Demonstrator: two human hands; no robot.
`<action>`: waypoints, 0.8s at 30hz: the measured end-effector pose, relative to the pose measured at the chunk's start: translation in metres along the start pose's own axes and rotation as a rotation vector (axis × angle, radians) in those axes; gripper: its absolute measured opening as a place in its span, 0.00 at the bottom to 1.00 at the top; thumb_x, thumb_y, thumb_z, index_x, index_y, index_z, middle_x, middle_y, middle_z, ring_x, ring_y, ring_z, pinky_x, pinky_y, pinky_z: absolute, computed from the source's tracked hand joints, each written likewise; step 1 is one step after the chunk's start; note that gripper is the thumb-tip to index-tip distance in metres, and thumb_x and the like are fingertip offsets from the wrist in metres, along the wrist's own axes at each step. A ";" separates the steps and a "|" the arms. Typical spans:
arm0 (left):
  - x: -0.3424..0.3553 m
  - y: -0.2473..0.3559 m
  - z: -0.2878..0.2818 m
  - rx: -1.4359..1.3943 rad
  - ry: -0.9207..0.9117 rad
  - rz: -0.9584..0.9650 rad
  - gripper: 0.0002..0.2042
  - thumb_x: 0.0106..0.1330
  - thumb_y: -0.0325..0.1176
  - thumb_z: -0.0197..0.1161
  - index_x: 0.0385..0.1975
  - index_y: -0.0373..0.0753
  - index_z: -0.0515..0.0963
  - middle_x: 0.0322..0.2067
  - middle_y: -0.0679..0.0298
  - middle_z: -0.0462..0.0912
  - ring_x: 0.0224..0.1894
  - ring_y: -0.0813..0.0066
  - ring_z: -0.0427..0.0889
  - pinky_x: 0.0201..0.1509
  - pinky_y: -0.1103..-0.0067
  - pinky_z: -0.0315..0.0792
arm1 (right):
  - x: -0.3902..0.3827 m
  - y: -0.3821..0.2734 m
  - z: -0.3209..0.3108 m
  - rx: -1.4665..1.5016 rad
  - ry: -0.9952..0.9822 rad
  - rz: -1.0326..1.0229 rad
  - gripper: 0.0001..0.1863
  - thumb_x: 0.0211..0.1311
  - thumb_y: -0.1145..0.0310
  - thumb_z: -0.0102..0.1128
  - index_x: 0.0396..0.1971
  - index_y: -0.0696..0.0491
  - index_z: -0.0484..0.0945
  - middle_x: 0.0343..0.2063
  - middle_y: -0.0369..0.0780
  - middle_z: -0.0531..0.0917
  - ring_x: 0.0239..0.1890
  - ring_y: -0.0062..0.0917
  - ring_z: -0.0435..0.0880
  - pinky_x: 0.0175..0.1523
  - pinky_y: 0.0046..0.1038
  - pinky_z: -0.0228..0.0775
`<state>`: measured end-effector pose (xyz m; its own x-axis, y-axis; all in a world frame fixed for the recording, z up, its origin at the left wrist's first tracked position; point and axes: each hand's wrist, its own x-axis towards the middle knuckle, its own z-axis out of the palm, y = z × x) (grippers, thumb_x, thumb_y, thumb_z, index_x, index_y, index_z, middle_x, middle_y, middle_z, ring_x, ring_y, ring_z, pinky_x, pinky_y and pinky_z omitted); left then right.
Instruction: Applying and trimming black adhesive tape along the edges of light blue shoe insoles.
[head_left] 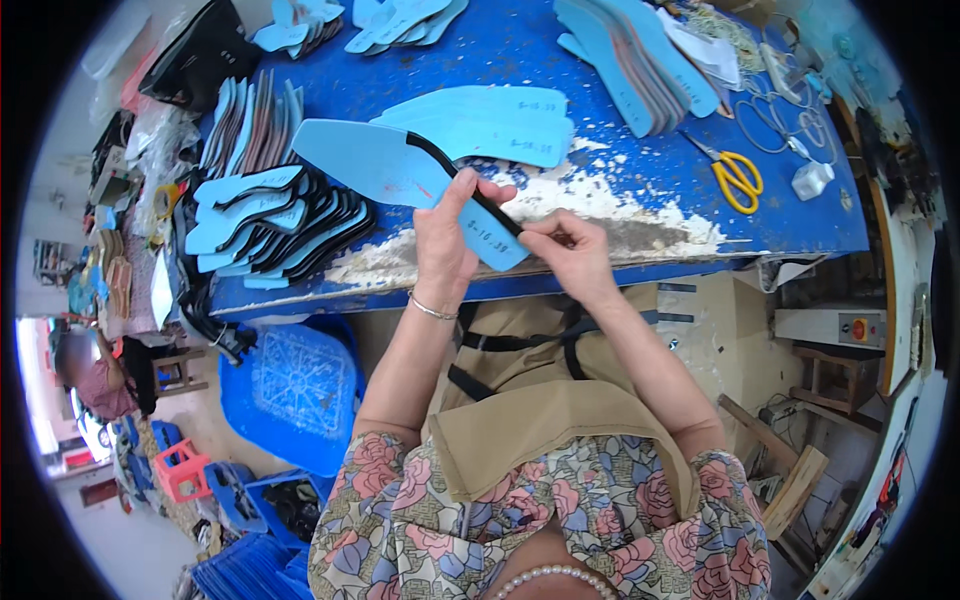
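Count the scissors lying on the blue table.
1: yellow-handled scissors, on the right part of the blue table, farther out than the right hand. Others may be hidden under the light-blue pieces.

A light-blue insole, held aslant in midair, bears a black strip along part of its upper edge.

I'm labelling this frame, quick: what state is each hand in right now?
Left hand: closed, holding the blue insole-shaped piece.
Right hand: closed, pinching at the lower end of its black edge strip.
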<state>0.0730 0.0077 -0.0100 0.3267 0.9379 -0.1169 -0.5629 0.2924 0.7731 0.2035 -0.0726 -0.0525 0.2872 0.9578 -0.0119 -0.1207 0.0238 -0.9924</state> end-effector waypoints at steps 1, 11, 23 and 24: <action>-0.002 0.007 0.002 -0.023 0.012 0.005 0.07 0.62 0.32 0.58 0.26 0.36 0.73 0.22 0.64 0.77 0.32 0.67 0.81 0.41 0.72 0.76 | -0.003 -0.014 -0.003 0.065 -0.026 0.065 0.05 0.51 0.75 0.64 0.27 0.60 0.79 0.25 0.35 0.81 0.27 0.12 0.74 0.34 0.16 0.67; 0.004 0.026 0.004 -0.389 0.054 0.176 0.07 0.62 0.33 0.57 0.25 0.38 0.72 0.25 0.64 0.76 0.31 0.71 0.77 0.48 0.68 0.74 | -0.035 -0.014 0.035 0.480 0.015 0.345 0.07 0.56 0.69 0.61 0.30 0.56 0.77 0.20 0.34 0.76 0.16 0.09 0.64 0.18 0.12 0.49; -0.086 -0.002 0.021 0.363 -0.266 -0.216 0.16 0.65 0.36 0.55 0.48 0.35 0.69 0.39 0.57 0.73 0.46 0.64 0.72 0.49 0.72 0.68 | 0.007 -0.062 -0.024 0.269 0.050 0.204 0.06 0.51 0.72 0.62 0.29 0.58 0.78 0.21 0.30 0.77 0.22 0.08 0.69 0.25 0.12 0.59; -0.083 0.004 0.019 0.362 -0.279 -0.225 0.16 0.65 0.36 0.55 0.48 0.35 0.69 0.39 0.57 0.73 0.46 0.64 0.72 0.49 0.72 0.68 | 0.009 -0.069 -0.034 0.267 0.065 0.203 0.06 0.51 0.72 0.62 0.29 0.58 0.78 0.21 0.30 0.77 0.22 0.08 0.69 0.25 0.12 0.59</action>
<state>0.0577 -0.0725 0.0144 0.6275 0.7592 -0.1726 -0.1724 0.3517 0.9201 0.2468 -0.0758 0.0118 0.2908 0.9307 -0.2218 -0.4238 -0.0825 -0.9020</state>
